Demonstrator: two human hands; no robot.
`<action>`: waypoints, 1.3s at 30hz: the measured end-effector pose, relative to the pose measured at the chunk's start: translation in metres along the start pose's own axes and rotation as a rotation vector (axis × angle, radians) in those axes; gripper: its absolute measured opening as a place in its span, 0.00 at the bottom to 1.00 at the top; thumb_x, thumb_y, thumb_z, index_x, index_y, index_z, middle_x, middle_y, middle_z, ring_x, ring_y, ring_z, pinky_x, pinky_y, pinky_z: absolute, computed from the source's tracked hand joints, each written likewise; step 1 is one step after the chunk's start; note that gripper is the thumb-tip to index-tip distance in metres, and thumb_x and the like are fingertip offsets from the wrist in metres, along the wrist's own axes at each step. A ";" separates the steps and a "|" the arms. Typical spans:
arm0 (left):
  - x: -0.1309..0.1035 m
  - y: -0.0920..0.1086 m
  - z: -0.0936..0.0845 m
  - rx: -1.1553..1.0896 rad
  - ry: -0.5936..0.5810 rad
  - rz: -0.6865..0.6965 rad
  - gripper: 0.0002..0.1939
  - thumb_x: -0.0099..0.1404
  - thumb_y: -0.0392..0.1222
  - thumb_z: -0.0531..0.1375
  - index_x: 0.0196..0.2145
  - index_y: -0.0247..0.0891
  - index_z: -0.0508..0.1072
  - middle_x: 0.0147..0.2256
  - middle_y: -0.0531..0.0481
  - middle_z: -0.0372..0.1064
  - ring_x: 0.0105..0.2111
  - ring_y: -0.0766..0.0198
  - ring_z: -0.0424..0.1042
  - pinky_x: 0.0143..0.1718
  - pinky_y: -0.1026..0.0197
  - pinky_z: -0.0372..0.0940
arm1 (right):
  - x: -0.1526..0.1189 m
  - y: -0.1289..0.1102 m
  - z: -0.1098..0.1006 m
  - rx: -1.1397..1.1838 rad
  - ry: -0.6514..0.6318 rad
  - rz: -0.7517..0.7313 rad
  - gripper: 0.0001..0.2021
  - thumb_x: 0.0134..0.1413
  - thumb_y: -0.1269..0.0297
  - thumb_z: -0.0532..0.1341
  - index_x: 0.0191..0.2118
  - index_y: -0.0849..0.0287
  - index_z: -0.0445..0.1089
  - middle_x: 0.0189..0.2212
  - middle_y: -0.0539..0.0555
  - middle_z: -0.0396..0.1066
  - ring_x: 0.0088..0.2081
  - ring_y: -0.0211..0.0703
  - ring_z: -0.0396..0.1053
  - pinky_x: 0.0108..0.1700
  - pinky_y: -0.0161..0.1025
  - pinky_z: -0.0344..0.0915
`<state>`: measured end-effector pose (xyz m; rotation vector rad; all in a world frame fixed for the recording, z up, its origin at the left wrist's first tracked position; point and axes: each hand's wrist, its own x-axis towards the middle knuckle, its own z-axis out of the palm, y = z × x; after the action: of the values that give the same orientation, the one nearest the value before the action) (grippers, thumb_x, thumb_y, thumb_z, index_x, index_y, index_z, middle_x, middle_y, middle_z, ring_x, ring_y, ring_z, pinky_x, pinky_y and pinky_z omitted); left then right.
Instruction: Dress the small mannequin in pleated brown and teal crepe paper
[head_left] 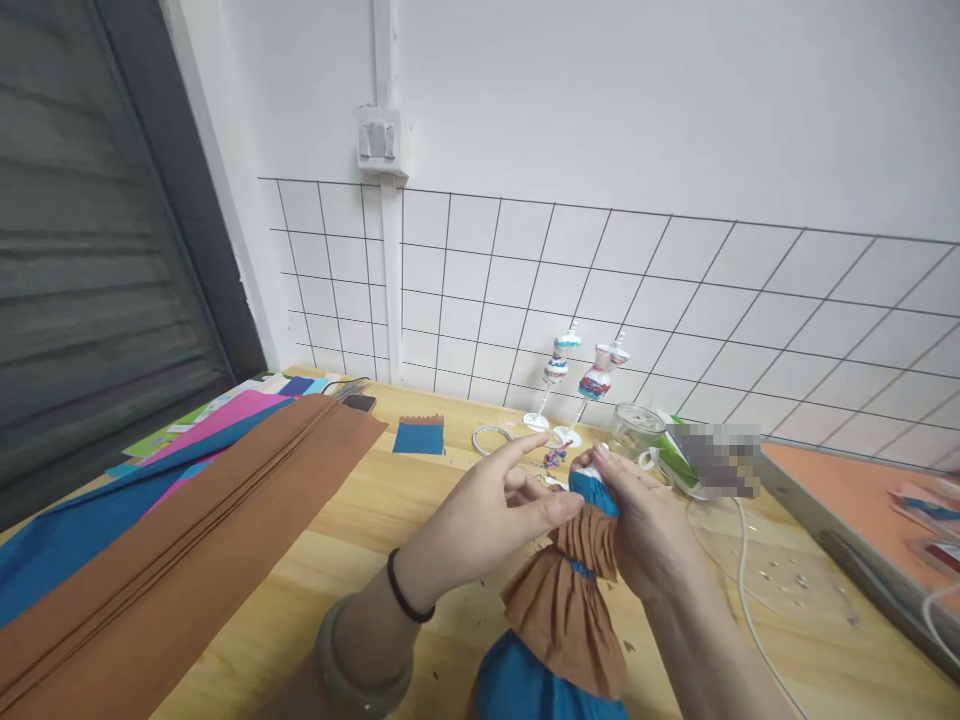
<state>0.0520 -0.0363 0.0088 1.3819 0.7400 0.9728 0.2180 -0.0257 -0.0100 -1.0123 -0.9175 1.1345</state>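
A small doll-like dress form in pleated brown and blue crepe paper [570, 610] stands at the front of the table. It has a brown bodice, a flared brown overskirt and a blue skirt below, cut off by the lower edge of the view. My right hand [649, 520] grips its blue-and-white upper part from the right, thumb and fingers at the top. On the other side my left hand [499, 510] is open, index finger stretched out and thumb tip against the bodice. Its other fingers are partly curled, and whether they touch the paper is hidden.
Folded brown crepe paper [225, 540] lies over blue and pink sheets at left. Behind are a blue-brown paper piece [420, 436], a tape roll [493, 439], two small stands [555, 375] with painted forms, and a clear jar [637, 428]. A white cable [744, 590] crosses the right side.
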 end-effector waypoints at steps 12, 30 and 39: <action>-0.007 0.006 0.003 0.412 -0.076 0.065 0.08 0.57 0.36 0.59 0.35 0.36 0.75 0.34 0.47 0.73 0.36 0.62 0.71 0.40 0.60 0.64 | 0.021 0.013 -0.009 0.289 -0.180 0.132 0.17 0.42 0.49 0.68 0.28 0.55 0.64 0.23 0.44 0.65 0.22 0.35 0.64 0.22 0.32 0.62; -0.015 0.009 0.009 0.553 -0.194 0.123 0.06 0.59 0.37 0.58 0.32 0.38 0.76 0.32 0.50 0.74 0.33 0.63 0.72 0.37 0.62 0.63 | 0.019 0.040 -0.018 -0.189 -0.420 -0.616 0.11 0.56 0.47 0.56 0.41 0.42 0.70 0.35 0.49 0.73 0.28 0.43 0.65 0.31 0.45 0.63; -0.016 0.015 0.010 0.658 -0.170 0.222 0.08 0.57 0.31 0.59 0.33 0.39 0.75 0.30 0.52 0.73 0.33 0.64 0.71 0.39 0.64 0.63 | 0.009 0.031 -0.012 -0.066 -0.394 -0.493 0.13 0.60 0.62 0.58 0.50 0.57 0.65 0.49 0.56 0.67 0.45 0.45 0.68 0.44 0.48 0.68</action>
<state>0.0516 -0.0559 0.0227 2.1286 0.8264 0.7933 0.2231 -0.0157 -0.0423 -0.5673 -1.4351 0.8951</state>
